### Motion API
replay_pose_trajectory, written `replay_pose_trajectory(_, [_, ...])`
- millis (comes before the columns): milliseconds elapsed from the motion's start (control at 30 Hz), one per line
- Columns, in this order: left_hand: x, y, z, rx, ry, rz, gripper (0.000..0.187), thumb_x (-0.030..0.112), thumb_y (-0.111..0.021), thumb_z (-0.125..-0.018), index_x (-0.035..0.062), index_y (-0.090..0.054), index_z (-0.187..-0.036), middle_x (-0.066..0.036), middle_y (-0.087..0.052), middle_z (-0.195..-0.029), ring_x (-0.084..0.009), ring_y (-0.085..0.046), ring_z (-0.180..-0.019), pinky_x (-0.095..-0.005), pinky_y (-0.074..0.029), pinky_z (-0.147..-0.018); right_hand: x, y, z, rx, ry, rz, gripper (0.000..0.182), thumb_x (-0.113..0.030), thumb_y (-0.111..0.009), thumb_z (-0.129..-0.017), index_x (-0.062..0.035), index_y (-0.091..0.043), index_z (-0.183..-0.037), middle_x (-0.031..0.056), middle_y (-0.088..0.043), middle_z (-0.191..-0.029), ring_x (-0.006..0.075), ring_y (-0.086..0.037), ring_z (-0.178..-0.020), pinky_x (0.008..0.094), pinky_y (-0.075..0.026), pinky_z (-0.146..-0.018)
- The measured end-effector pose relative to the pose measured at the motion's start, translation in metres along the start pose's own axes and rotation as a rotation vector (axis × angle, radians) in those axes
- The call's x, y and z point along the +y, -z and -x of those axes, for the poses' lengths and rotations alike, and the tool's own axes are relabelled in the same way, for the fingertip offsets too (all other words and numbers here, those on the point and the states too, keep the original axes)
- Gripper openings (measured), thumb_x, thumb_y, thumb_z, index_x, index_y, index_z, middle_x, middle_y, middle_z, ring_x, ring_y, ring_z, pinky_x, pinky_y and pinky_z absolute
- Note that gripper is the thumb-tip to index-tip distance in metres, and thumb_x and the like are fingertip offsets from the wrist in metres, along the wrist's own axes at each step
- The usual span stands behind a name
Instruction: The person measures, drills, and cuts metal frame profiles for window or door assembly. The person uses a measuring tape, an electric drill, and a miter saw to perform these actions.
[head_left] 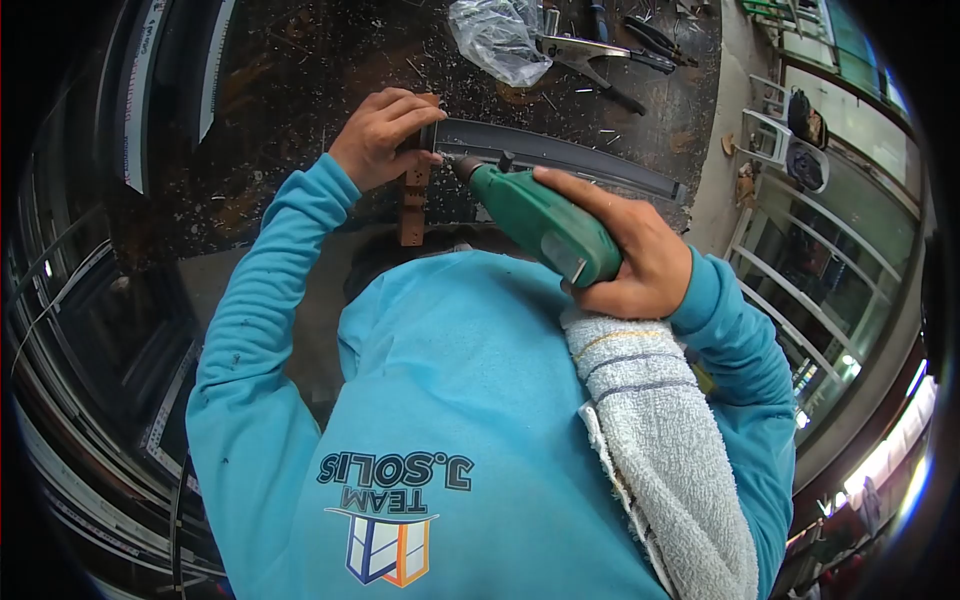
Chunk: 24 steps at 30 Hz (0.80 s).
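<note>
My right hand (640,245) is wrapped around the rear of a green power drill (535,215). The drill points left, its chuck and bit close to the fingertips of my left hand (388,140). That left hand is closed on a narrow brown block (413,205) with small holes, at the left end of a long dark grey metal profile (560,155). Fingers lie over the top of the block and the thumb is on the near side. Exactly where the bit tip meets the work is too small to tell.
On the dark workbench (270,130) lie a clear plastic bag (500,45), a metal hand tool (600,55), pliers (655,40) and scattered shavings. A white towel (665,430) hangs over my right side. A white chair (770,135) stands at right; long profiles (140,100) line the left.
</note>
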<state>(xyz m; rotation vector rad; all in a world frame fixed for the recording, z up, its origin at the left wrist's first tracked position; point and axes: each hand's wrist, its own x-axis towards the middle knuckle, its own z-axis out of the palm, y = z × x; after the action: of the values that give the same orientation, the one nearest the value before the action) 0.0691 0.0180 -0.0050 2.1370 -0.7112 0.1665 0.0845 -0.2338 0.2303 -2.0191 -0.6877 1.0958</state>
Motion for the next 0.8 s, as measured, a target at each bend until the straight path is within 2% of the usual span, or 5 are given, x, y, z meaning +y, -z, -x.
replay_pose_trajectory(233, [-0.005,-0.001,0.001,0.035,-0.026,0.023,0.055,0.029,-0.078,-0.064,0.0085,-0.061,-0.112,-0.007,-0.062,-0.108,-0.0274,-0.055,-0.103,-0.0379,-0.045,-0.089,-0.002,0.004,-0.008,-0.022,-0.054,0.011,0.088,-0.014,-0.065,-0.056,0.0016,-0.034,-0.138,0.0262,-0.06,-0.108,0.0382,-0.063,-0.095,0.0399,-0.049,-0.086])
replay_pose_trajectory(367, [-0.006,-0.001,0.003,0.007,-0.022,0.006,0.051,0.032,-0.076,-0.068,0.0099,-0.061,-0.112,-0.006,-0.061,-0.109,-0.0246,-0.054,-0.107,-0.0382,-0.044,-0.091,-0.014,0.011,-0.021,-0.078,-0.107,0.02,0.088,-0.014,-0.067,-0.056,0.0014,-0.035,-0.137,0.025,-0.063,-0.103,0.0375,-0.065,-0.09,0.0387,-0.05,-0.084])
replay_pose_trajectory(567, [-0.013,-0.002,-0.001,0.018,-0.077,0.046,0.052,0.029,-0.077,-0.065,0.0072,-0.061,-0.11,-0.007,-0.061,-0.102,-0.0268,-0.055,-0.102,-0.039,-0.046,-0.089,-0.007,0.032,-0.037,-0.096,-0.122,-0.039,0.084,-0.016,-0.068,-0.056,0.0018,-0.041,-0.133,0.0241,-0.064,-0.1,0.0344,-0.066,-0.089,0.0371,-0.051,-0.083])
replay_pose_trajectory(733, [-0.012,-0.001,-0.002,0.023,-0.08,0.039,0.054,0.032,-0.077,-0.066,0.0049,-0.062,-0.109,-0.009,-0.063,-0.1,-0.0269,-0.058,-0.097,-0.0379,-0.047,-0.087,-0.007,0.029,-0.037,-0.098,-0.065,0.107,0.086,-0.02,-0.069,-0.054,0.0032,-0.041,-0.133,0.025,-0.064,-0.1,0.035,-0.066,-0.086,0.0377,-0.052,-0.083])
replay_pose_trajectory(800, [-0.01,0.001,-0.003,0.034,-0.08,0.044,0.054,0.031,-0.078,-0.064,0.0048,-0.062,-0.108,-0.009,-0.063,-0.1,-0.0271,-0.058,-0.096,-0.038,-0.047,-0.086,-0.012,0.035,-0.04,-0.171,-0.14,0.115,0.087,-0.019,-0.071,-0.055,0.0044,-0.04,-0.133,0.0257,-0.061,-0.109,0.0347,-0.065,-0.094,0.0379,-0.049,-0.088])
